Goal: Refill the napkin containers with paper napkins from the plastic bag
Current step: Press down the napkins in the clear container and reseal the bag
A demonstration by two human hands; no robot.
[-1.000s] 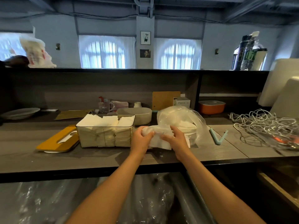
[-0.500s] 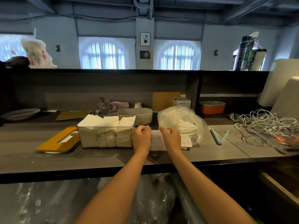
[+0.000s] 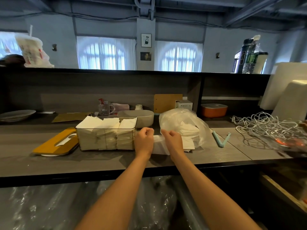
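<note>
A clear rectangular napkin container [image 3: 106, 138] stands on the counter, packed to the rim with white paper napkins [image 3: 108, 122]. Its yellow lid [image 3: 56, 141] lies flat to its left. To the right sits a clear plastic bag [image 3: 181, 123] with a stack of napkins inside. My left hand [image 3: 144, 141] and my right hand [image 3: 172, 141] are side by side in front of the bag's mouth, fingers curled, each pinching the bag's loose plastic edge [image 3: 159, 143], which stretches flat between them.
A grey bowl [image 3: 142, 116] stands behind the container. A teal clip [image 3: 221, 140] lies right of the bag, a tangle of white cable [image 3: 265, 127] farther right. A plate [image 3: 16, 114] sits far left, an orange box [image 3: 213, 110] at the back.
One second ago both hands clutched the bunched mouth of the bag. They have since lowered and now pinch the plastic edge, which lies flattened on the counter.
</note>
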